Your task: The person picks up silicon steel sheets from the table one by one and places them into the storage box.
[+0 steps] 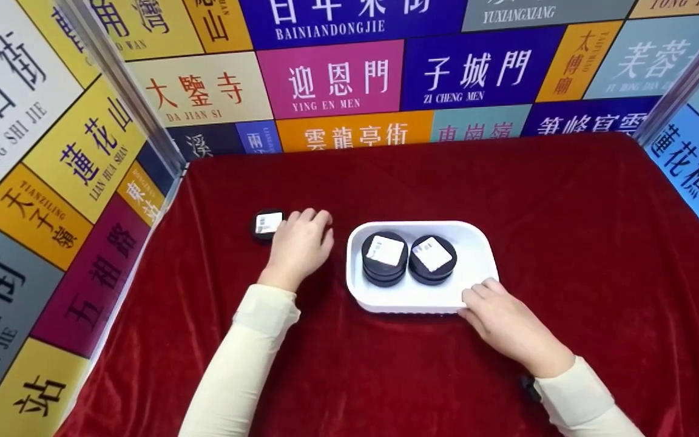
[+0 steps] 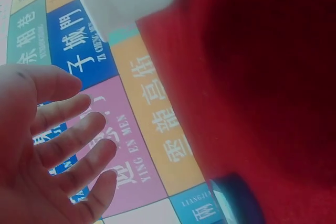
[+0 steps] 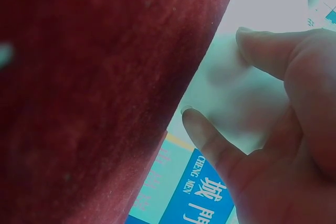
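A white plastic tub [image 1: 477,243] with rounded corners sits on the red cloth. Inside it, side by side, are two stacks of round black discs, a left stack [image 1: 384,270] and a right stack [image 1: 431,270], with white labels on top. My right hand [image 1: 510,325] grips the tub's near right corner, fingers over the rim and thumb against the outer wall. Left of the tub, my left hand [image 1: 301,246] is above the cloth with its fingers spread and holding nothing. Just beyond it lies another labelled black disc [image 1: 268,224], partly hidden by that hand.
Red velvety cloth [image 1: 386,376] covers the table. Panels with coloured blocks of Chinese lettering [image 1: 337,79] stand behind it and along both sides. Clear upright edges [image 1: 137,91] mark the panel corners.
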`<state>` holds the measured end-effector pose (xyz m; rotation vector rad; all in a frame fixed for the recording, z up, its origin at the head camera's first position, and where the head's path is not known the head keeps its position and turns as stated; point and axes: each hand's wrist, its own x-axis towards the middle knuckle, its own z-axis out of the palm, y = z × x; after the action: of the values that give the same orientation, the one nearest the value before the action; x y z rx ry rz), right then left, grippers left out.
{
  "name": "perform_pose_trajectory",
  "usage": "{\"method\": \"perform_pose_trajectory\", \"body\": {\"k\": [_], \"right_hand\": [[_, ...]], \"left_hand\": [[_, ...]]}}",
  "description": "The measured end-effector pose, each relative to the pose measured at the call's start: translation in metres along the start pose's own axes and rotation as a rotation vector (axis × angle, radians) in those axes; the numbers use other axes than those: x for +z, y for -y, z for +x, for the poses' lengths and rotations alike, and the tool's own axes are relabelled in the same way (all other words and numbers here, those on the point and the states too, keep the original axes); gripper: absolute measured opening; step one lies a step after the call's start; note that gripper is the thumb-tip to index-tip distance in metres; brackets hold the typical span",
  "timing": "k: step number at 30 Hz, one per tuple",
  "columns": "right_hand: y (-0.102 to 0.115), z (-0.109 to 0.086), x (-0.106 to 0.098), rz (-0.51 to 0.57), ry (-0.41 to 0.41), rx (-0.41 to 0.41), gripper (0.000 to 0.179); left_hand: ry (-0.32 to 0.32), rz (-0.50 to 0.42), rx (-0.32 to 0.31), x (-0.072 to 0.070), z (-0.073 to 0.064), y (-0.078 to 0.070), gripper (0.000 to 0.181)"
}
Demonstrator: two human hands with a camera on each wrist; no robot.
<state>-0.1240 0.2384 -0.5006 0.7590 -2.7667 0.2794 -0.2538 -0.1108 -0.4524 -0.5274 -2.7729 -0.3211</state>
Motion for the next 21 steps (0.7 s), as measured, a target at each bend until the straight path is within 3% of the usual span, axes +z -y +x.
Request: {"method": "perform_pose_trajectory", "body": {"k": [12,21], "right_hand": [[0.000,0.000,0.000,-0.002,0.000,0.010,0.025],[0.000,0.000,0.000,-0.006,-0.017,-0.005,0.025]], "left_hand": [[0.033,0.011,-0.037,0.005,0.000,0.010,0.018],[0.056,-0.006,-0.103,0.012,-0.001,0.024,0.022]]}}
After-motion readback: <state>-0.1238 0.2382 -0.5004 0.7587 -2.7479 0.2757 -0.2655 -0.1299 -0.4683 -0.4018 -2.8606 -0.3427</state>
